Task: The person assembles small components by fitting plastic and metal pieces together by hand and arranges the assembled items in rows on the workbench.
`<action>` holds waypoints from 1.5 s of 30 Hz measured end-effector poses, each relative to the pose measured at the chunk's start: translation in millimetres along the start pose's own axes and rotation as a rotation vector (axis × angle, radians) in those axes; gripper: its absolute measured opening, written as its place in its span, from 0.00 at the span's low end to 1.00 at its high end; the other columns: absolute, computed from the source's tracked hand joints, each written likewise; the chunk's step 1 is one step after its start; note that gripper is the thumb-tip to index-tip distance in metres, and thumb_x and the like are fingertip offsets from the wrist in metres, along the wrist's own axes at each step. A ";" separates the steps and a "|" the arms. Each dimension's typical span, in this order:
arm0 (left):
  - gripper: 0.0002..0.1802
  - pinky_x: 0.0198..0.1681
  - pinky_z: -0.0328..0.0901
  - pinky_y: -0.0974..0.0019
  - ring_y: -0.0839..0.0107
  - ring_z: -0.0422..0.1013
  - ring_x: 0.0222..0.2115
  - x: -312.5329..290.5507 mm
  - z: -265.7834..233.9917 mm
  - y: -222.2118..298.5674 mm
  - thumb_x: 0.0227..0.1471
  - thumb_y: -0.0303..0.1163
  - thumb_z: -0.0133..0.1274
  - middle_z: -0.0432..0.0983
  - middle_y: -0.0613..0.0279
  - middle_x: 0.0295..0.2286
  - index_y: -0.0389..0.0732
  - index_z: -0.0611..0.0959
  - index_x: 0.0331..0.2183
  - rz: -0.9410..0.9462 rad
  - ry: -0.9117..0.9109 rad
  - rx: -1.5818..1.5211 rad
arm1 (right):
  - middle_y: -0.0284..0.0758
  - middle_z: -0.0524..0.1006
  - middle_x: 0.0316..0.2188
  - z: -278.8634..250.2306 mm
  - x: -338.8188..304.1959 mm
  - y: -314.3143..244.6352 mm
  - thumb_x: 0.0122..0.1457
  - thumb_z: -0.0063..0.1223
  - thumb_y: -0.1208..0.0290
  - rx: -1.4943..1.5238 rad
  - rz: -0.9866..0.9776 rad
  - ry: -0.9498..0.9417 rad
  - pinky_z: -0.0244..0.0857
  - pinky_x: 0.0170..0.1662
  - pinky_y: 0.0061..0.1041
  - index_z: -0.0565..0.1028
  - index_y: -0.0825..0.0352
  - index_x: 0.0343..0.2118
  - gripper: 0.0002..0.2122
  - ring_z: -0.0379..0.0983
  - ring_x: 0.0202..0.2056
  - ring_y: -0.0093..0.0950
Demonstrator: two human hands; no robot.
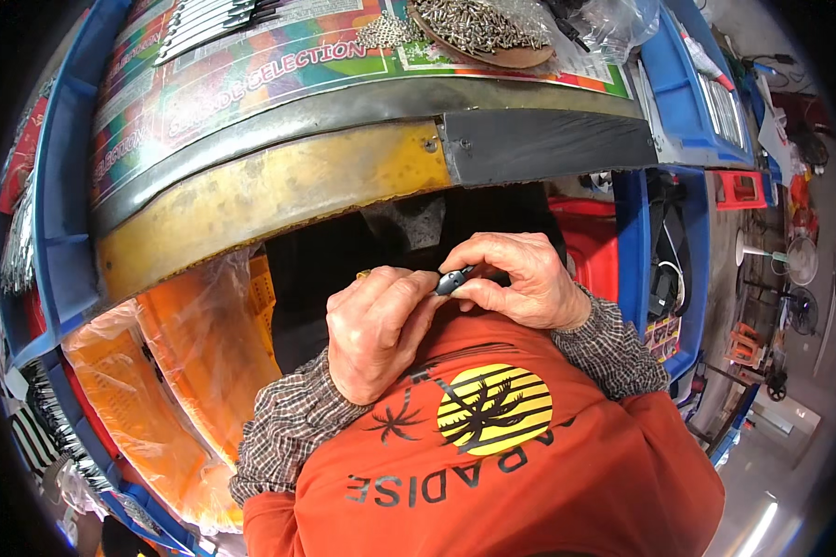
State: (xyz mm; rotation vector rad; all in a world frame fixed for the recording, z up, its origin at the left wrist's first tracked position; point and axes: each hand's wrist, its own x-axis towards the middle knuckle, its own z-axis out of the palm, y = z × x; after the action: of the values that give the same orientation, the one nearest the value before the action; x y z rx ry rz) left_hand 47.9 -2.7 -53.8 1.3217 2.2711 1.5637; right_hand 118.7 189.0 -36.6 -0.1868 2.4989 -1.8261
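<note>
Close to my red shirt front, just short of the bench edge, both my hands meet on a small dark grey piece (450, 281) with a rounded body and small holes. Its exact kind cannot be made out. My left hand (381, 320) pinches its left end between thumb and fingers. From the other side, my right hand (515, 278) has thumb and forefinger closed on its black right end. The fingertips hide part of both ends.
Across the bench, a shallow brown dish (483, 37) holds many small metal screws, with a pile of small silvery parts (387, 32) beside it. Slim metal pieces (204, 28) lie far left. Blue crates (65, 186) flank the bench; plastic-wrapped orange items (176, 353) sit below left.
</note>
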 end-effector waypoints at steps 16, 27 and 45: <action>0.14 0.24 0.66 0.66 0.64 0.72 0.22 -6.5 8.5 -2.1 0.35 0.19 0.62 0.73 0.59 0.23 0.36 0.79 0.30 -0.013 0.054 0.104 | 0.40 0.79 0.30 7.8 -4.9 11.7 0.55 0.55 0.83 0.045 0.008 0.034 0.74 0.28 0.18 0.75 0.77 0.37 0.07 0.79 0.26 0.24; 0.13 0.23 0.66 0.65 0.63 0.72 0.21 -3.7 5.4 -13.2 0.35 0.19 0.62 0.73 0.59 0.22 0.36 0.79 0.29 0.047 0.001 0.041 | 0.35 0.78 0.25 17.0 -7.7 17.1 0.56 0.55 0.80 0.144 0.019 0.115 0.70 0.26 0.17 0.76 0.73 0.36 0.06 0.77 0.23 0.20; 0.14 0.24 0.66 0.66 0.64 0.72 0.22 -6.4 10.3 -10.0 0.35 0.19 0.62 0.73 0.59 0.23 0.36 0.78 0.30 0.011 0.071 0.105 | 0.34 0.78 0.27 21.7 -7.5 18.8 0.56 0.55 0.81 0.120 0.001 0.190 0.71 0.27 0.16 0.75 0.74 0.36 0.06 0.77 0.24 0.19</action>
State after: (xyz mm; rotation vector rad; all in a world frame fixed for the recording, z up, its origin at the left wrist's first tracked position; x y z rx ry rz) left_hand 51.1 -0.7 -69.0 1.3255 2.4234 1.5377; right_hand 127.0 175.0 -61.4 -0.0073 2.4940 -2.0773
